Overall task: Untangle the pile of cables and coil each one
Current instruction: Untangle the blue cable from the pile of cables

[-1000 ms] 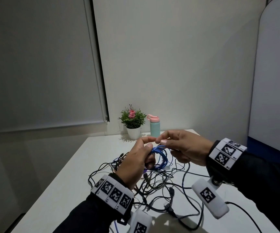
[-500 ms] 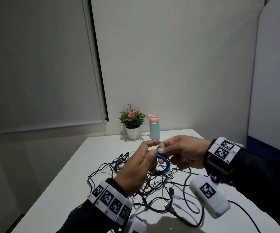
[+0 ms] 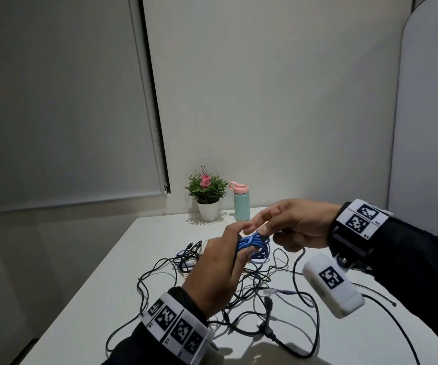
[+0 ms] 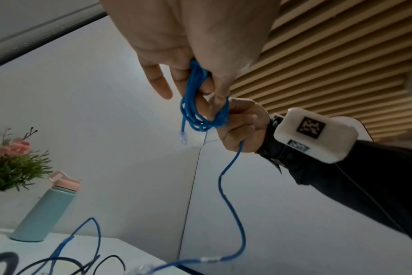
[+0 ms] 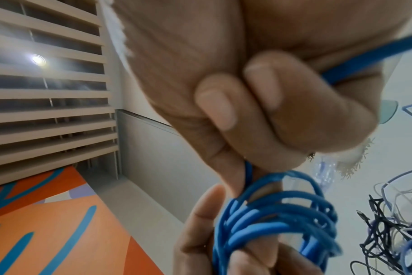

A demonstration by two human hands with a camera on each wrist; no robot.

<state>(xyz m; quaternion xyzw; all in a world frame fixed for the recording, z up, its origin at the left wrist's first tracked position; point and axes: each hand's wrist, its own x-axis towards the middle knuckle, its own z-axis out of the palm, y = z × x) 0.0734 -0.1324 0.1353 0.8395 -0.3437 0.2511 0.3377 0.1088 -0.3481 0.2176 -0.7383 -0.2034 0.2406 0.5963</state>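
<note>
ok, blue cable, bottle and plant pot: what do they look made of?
Blue cable: smooth matte plastic or rubber jacket, bends in tight loops; clear plastic plug at its end.
Bottle: likely painted metal, matte teal body; pink cap looks plastic.
Pot: white, smooth, faintly glossy; ceramic or plastic, cannot tell.

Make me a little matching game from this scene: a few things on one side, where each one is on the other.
Things:
1. blue cable
2. black cables
3. bottle
4. potted plant

Places:
A. standing at the table's far edge, left of its neighbour
B. lying tangled on the table
C. held coiled between both hands
D. standing right of the flowers

Pairs: 1-C, 2-B, 3-D, 4-A
</note>
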